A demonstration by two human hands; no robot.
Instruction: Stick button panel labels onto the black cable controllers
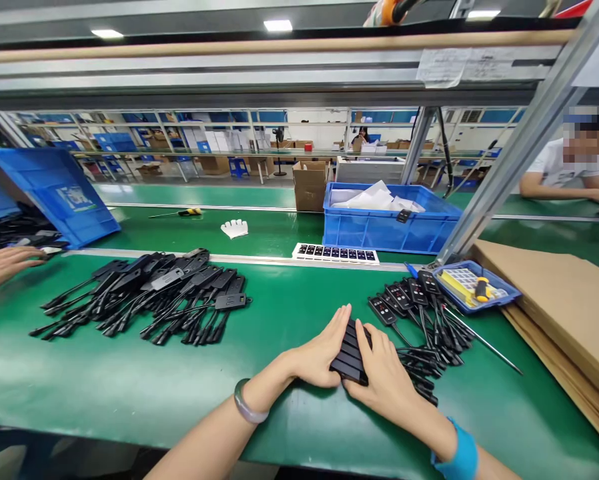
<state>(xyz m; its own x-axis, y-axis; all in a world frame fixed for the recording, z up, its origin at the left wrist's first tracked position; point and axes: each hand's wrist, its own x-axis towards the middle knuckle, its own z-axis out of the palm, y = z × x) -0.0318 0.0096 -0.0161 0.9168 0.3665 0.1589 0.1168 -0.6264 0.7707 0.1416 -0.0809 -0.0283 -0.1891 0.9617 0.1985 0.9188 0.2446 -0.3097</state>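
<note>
My left hand (322,350) and my right hand (387,370) press from both sides on a row of black cable controllers (349,355), packed edge to edge on the green table. Both hands are closed around the row, fingers pointing forward. Several black cables (419,363) run out by my right hand. Just beyond it lie more black controllers (399,297) with small light marks on their faces. To the left is a large heap of similar black controllers with cables (164,287), some showing a plain grey-black side. My palms hide part of the row.
A blue bin (394,227) with white paper stands behind a white label sheet (335,253). A blue tray (472,287), a thin metal rod (484,341) and cardboard (554,300) lie right. A co-worker's hand (9,267) is near a tilted blue crate (59,193); another person sits far right.
</note>
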